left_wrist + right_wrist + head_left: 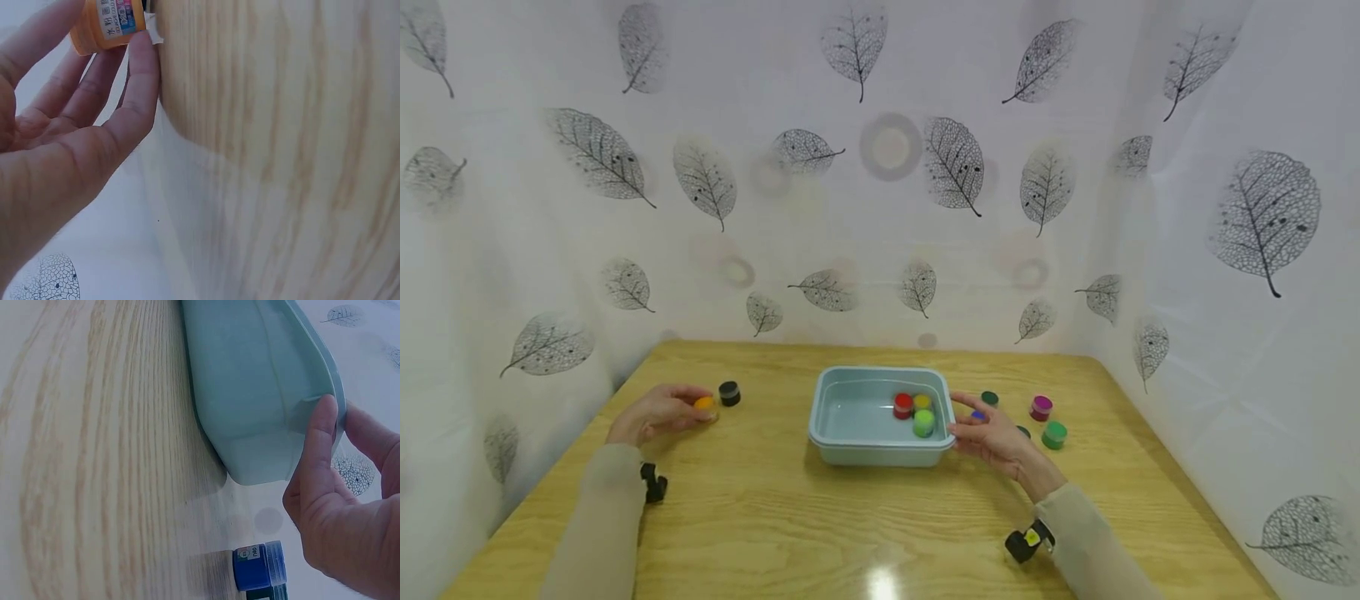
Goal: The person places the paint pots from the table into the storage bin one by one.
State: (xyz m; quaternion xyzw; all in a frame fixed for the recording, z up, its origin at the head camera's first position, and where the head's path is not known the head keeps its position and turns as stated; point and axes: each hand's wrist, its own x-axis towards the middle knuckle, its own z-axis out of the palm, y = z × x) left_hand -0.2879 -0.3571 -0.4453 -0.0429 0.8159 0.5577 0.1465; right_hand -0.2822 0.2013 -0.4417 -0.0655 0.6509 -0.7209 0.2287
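Note:
At the table's left side my left hand (662, 412) pinches a small orange paint jar (703, 403) between thumb and fingers. Its printed label shows in the left wrist view, where the jar (111, 25) is partly cut off by the frame's top. A black paint jar (730, 393) stands just right of it. My right hand (1000, 442) grips the right end of a pale blue plastic tub (880, 444), with thumb and finger on either side of the rim. Inside the tub, toward the right, are a red jar (903, 406), a yellow jar (922, 403) and a light green jar (924, 423).
Beyond my right hand stand a dark green jar (990, 398), a magenta jar (1041, 407) and a green jar (1054, 435). A blue jar (252, 567) and another dark jar (1023, 431) are partly hidden by that hand in the head view. Leaf-patterned curtain (880, 208) surrounds the wooden table (760, 517).

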